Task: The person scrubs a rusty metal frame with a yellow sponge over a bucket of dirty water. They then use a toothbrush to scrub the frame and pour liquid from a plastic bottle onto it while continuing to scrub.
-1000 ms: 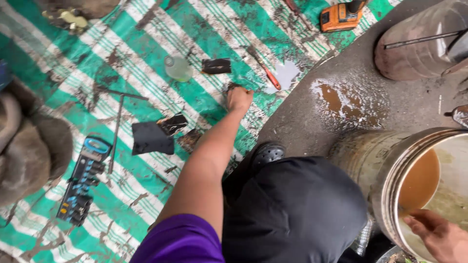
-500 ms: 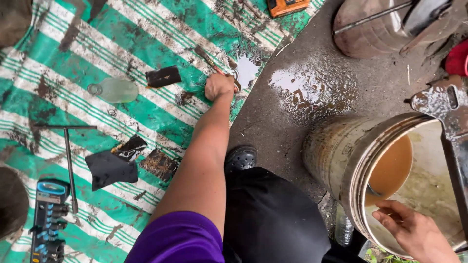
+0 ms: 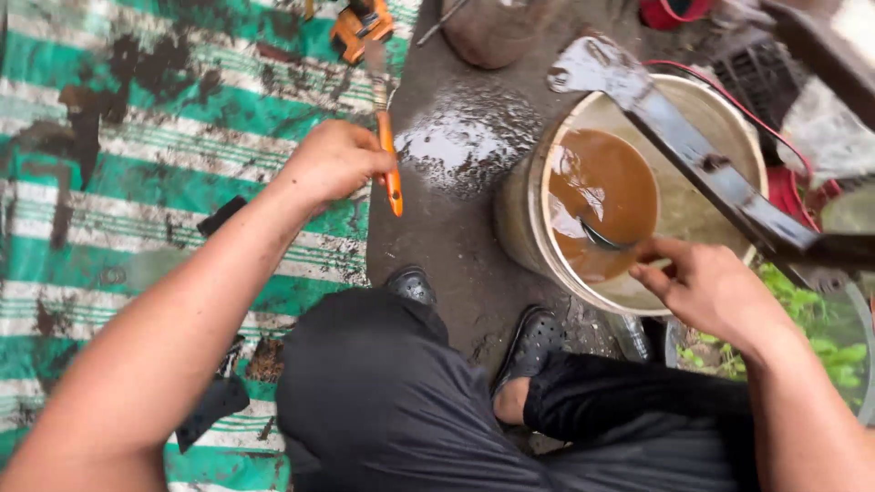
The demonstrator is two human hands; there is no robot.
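My left hand (image 3: 334, 162) is closed around an orange-handled brush (image 3: 389, 155), lifted off the green-and-white striped tarp (image 3: 164, 137). My right hand (image 3: 706, 287) rests at the rim of a tilted white bucket (image 3: 729, 118) of brown muddy water and holds a thin metal piece that dips into the water. A long dirty metal bar (image 3: 693, 155) lies across the bucket's mouth. I squat in black trousers and black shoes (image 3: 415, 284).
An orange power tool (image 3: 360, 23) lies at the top on the tarp. A dull metal pot (image 3: 492, 32) stands on wet concrete with a puddle (image 3: 465, 137). Small dark parts (image 3: 219, 217) lie on the tarp. Green plants (image 3: 811, 337) and a red container (image 3: 674, 11) sit at right.
My left hand took the orange-handled brush off the tarp and lifted it toward me. The view swung right, bringing the bucket closer; my right hand stays at its rim.
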